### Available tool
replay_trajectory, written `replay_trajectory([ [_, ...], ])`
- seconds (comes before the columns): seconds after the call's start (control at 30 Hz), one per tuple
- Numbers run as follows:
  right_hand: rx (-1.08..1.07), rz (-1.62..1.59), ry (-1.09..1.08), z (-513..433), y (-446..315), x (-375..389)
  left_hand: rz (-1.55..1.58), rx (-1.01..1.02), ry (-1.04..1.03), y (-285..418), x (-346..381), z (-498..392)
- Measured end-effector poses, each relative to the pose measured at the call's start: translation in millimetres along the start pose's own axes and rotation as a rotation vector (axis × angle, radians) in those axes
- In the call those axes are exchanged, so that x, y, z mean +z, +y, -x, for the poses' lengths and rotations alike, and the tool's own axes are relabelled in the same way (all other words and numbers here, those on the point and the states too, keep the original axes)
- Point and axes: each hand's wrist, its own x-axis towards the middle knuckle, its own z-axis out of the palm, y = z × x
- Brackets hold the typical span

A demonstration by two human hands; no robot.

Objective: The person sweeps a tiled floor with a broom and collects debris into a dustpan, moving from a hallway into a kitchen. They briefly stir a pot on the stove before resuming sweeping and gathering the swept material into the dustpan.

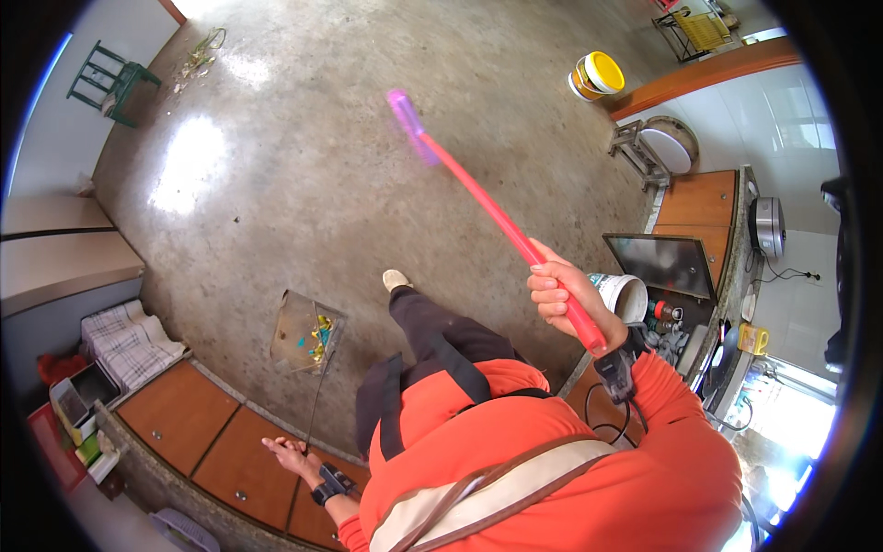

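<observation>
My right hand (569,293) is closed around the red handle of a broom (483,196), near its end. The broom's purple and pink bristle head (412,127) is raised at the far end of the handle and slightly blurred. Low on the left, my left hand (293,457) grips the thin dark rod of a dustpan (293,334). The pan rests on the concrete floor and holds small yellow and teal scraps. A strapped device sits on each wrist.
Wooden cabinets (217,452) run along the lower left. At the right stand a white bucket (629,297), an open cabinet door (662,265) and a small stool (638,155). A yellow-lidded bucket (597,74) and a green chair (114,83) stand farther off. Plant debris (200,55) lies near the far wall.
</observation>
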Motion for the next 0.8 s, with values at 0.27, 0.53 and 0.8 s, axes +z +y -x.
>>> replay_trajectory([
  [0.27, -0.150, 0.469, 0.360, -133.2, -62.8, -95.9, -0.010, -0.035, -0.051, -8.5, 21.3, 13.5],
  [0.53, 0.096, 0.033, 0.196, -133.7, 55.6, -29.6, -0.200, 0.041, -0.161, -18.5, 25.0, 14.6],
  [0.8, 0.161, -0.233, -0.272, -62.6, 68.4, 5.7, -0.213, 0.060, -0.297, -24.5, 22.9, 10.9],
])
